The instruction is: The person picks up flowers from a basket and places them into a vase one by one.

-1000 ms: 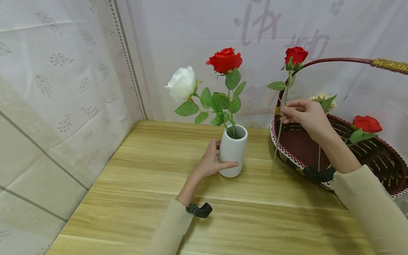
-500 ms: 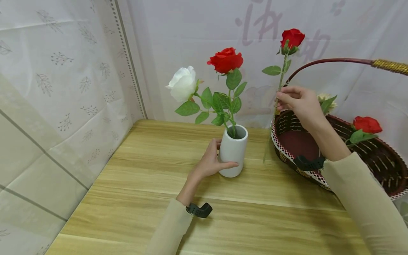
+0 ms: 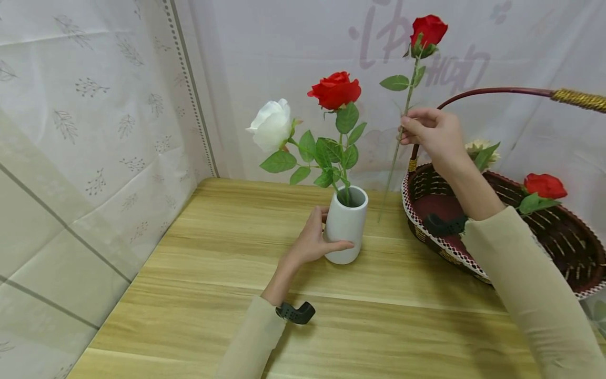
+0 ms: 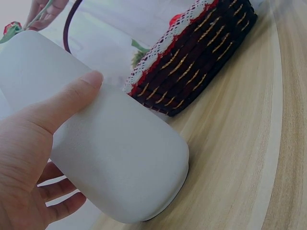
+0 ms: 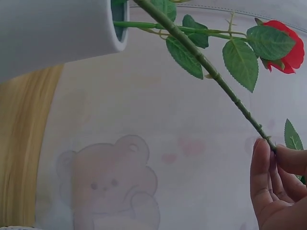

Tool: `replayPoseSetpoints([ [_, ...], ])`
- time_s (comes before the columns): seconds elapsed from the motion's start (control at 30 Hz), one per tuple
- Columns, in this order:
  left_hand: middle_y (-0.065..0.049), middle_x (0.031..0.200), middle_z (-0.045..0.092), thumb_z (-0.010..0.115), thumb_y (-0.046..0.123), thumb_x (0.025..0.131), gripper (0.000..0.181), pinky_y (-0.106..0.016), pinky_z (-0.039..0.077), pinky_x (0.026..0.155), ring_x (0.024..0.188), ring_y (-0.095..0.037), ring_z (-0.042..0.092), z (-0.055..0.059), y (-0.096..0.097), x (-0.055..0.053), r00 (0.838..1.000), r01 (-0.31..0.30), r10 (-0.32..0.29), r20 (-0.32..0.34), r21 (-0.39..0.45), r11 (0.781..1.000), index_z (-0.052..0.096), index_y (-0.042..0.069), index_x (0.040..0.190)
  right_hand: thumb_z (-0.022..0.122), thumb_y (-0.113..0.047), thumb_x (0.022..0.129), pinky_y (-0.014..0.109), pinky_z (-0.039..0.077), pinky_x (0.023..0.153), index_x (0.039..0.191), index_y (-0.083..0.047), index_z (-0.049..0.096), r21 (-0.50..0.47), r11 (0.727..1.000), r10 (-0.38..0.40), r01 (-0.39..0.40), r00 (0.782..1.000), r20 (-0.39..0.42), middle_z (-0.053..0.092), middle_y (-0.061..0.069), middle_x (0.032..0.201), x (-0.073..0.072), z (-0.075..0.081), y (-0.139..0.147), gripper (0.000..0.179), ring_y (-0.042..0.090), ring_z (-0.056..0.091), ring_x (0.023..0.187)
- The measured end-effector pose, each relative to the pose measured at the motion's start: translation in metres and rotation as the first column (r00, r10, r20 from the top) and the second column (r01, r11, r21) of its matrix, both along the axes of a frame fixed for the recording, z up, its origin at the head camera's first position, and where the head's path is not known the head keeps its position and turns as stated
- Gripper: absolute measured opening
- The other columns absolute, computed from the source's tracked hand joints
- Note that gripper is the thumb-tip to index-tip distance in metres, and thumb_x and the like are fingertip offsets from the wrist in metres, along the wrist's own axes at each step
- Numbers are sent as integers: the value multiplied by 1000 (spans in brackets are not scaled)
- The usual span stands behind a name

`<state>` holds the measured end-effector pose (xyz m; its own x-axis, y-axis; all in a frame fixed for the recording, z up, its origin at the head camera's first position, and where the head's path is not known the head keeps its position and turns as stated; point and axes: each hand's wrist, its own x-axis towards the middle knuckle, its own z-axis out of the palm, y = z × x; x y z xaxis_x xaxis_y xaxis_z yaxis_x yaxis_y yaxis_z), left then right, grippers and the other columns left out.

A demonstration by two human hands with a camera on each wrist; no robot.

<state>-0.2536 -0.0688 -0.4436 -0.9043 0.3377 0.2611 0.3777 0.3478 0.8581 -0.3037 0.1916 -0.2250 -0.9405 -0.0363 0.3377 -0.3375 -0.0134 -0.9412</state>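
Observation:
My left hand [image 3: 312, 239] grips the white vase [image 3: 347, 229] low on its side, thumb across the front, fingers behind. The vase stands upright on the table, holding a white rose [image 3: 271, 125] and a red rose [image 3: 335, 90]. To the right and higher up, my right hand [image 3: 435, 134] pinches the stem of another red rose [image 3: 428, 31] between thumb and fingers. Its bloom points up and the bare stem slants down toward the table beside the vase. In the right wrist view the pinched stem [image 5: 211, 69] crosses in front of the vase's rose leaves.
A dark woven basket [image 3: 426, 234] with a lace rim and arched handle [image 3: 502, 89] stands at the right. It holds a red rose [image 3: 544, 187] and a pale flower [image 3: 482, 150]. Patterned white cloth [image 3: 118, 105] hangs behind and left of the wooden table [image 3: 199, 295].
My right hand has lifted the red rose up and leftward, away from the basket and nearer the vase. My left hand and the vase have stayed in place.

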Motion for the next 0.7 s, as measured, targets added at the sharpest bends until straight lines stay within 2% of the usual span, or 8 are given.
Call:
replayPoseSetpoints([
  [0.53,-6,133,42,91,35,75,88,-42,45,94,117,-19,48,3,-1,1,1000,5,-5,0,2,1000,34,13,139,69,-2,94,24,57,65,107,6,63,-115,993,-29,25,999,-38,71,10,84,-5,17,-23,16,18,67,67],
  [0.7,-6,134,42,91,36,75,89,-42,45,95,118,-19,48,2,0,1,1000,7,-7,2,-1,1000,34,14,140,68,-3,94,24,57,66,107,6,64,-103,994,-31,25,998,-51,70,11,84,-7,19,-29,16,18,66,68],
])
